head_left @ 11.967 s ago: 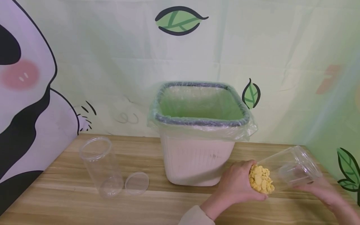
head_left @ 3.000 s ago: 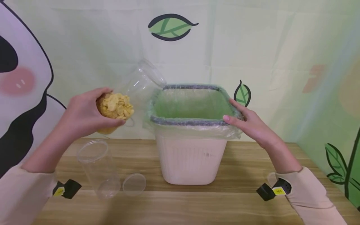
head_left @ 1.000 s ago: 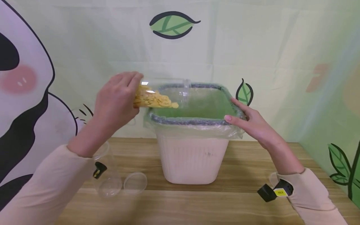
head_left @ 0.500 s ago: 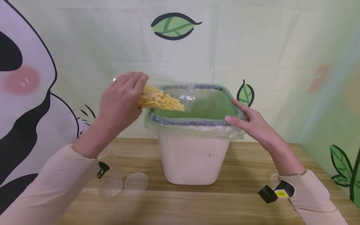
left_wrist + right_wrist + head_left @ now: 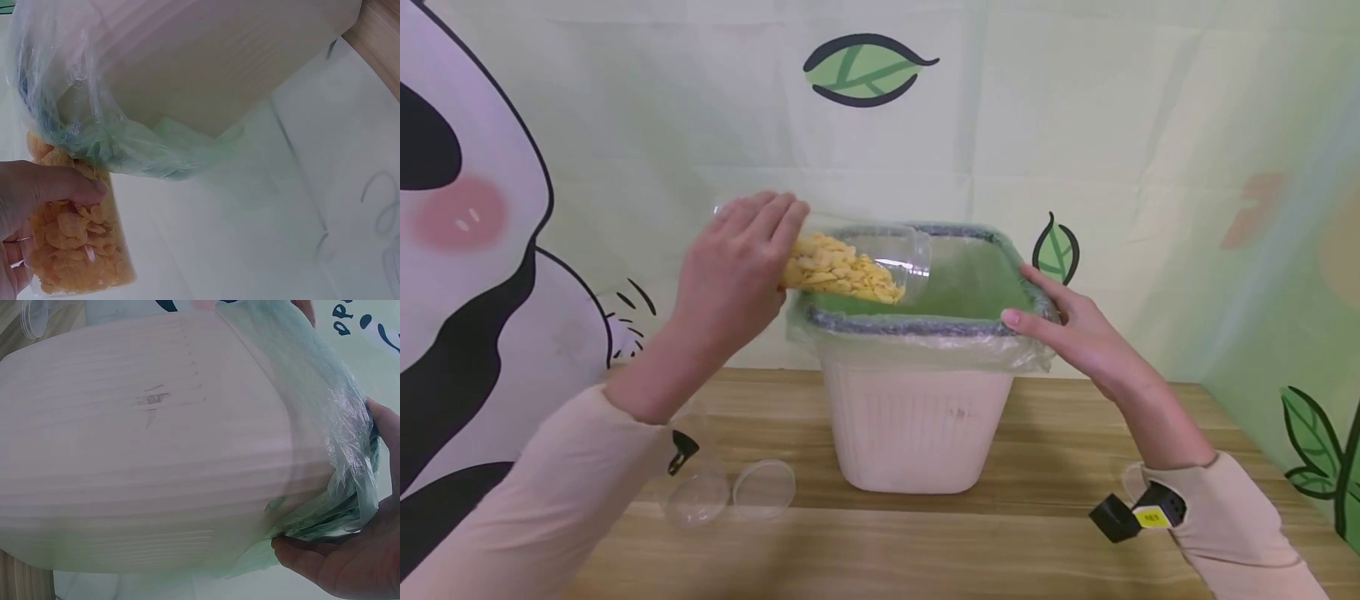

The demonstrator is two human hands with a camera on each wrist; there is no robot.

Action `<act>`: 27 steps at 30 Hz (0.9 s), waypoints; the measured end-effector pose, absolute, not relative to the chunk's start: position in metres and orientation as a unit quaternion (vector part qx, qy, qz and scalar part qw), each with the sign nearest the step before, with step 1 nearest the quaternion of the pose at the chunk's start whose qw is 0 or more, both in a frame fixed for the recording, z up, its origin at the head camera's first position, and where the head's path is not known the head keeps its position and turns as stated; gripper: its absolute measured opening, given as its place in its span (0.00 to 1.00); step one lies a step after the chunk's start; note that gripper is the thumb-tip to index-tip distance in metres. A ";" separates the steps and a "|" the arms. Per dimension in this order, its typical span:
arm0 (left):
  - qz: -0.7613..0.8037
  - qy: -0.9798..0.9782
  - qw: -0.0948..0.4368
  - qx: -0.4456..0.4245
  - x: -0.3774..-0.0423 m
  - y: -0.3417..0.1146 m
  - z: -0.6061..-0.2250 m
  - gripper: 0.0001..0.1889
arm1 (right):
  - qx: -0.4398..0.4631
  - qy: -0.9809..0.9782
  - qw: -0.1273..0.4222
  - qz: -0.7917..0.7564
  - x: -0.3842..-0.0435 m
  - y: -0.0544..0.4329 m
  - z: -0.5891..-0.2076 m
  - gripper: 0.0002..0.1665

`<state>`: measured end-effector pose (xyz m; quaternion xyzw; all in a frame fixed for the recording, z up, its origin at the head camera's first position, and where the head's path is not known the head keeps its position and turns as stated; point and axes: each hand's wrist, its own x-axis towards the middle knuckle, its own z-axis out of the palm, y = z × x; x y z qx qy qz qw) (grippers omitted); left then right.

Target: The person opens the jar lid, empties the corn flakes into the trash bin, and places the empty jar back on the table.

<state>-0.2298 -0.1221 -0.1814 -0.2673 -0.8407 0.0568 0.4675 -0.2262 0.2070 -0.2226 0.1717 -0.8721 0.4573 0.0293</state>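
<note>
In the head view my left hand [image 5: 733, 271] grips a clear plastic jar [image 5: 887, 242] of yellow corn flakes [image 5: 842, 268]. The jar lies nearly on its side, its mouth over the trash can and dipping slightly to the right. The flakes slope toward that mouth. In the left wrist view the thumb presses along the flake-filled end of the jar [image 5: 81, 250]. My right hand [image 5: 1067, 325] holds the right rim of the cream trash can [image 5: 917, 425], thumb in front and fingers behind. A translucent green bag [image 5: 337, 444] lines the can and folds over its rim.
A second clear jar [image 5: 696, 500] stands on the wooden table [image 5: 925, 550] at the left, partly hidden by my left sleeve. Beside it lies a round clear lid [image 5: 764, 488]. Another clear lid [image 5: 1132, 481] shows near my right sleeve. A printed cloth backs the table.
Both hands had the jar at the right earlier. My left hand then carried it left and tipped it over the can; my right hand took the rim. Lately the jar edged right and tilted further.
</note>
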 end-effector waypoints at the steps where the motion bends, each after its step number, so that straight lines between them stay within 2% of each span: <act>1: 0.059 -0.838 0.471 -0.268 -0.230 -0.122 -0.182 0.29 | 0.172 -0.872 0.029 0.458 -0.226 0.207 -0.223 0.45; 17: 0.074 -0.824 0.486 -0.282 -0.231 -0.114 -0.185 0.21 | 0.173 -0.870 0.031 0.460 -0.227 0.206 -0.224 0.45; 27: 0.098 -0.820 0.484 -0.289 -0.228 -0.110 -0.185 0.20 | 0.171 -0.871 0.031 0.460 -0.227 0.205 -0.224 0.45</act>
